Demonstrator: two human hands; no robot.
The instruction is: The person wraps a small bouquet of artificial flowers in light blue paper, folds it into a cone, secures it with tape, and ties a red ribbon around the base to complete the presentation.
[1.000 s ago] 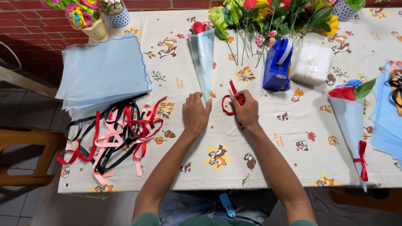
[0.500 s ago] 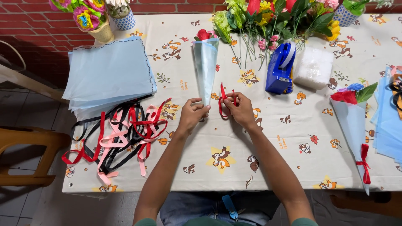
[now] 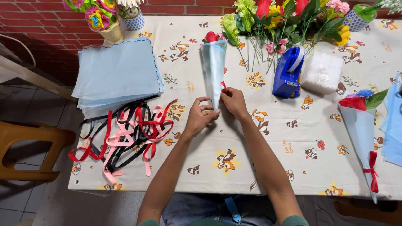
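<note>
Hands (image 3: 217, 109) pinch glossy blue paper cone (image 3: 213, 69), seemingly red ribbon (image 3: 223, 86).

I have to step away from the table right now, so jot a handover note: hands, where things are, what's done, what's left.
Left hand: pinching the narrow lower end of the pale blue paper cone, which lies on the table with a red flower in its mouth.
Right hand: at the same end, holding a red ribbon against the cone.
Done: flower wrapped; another wrapped cone with a tied red bow lies at the right.
Left: no bow shows on this cone yet.
Nearby: ribbon pile, blue paper stack, blue tape dispenser.
</note>
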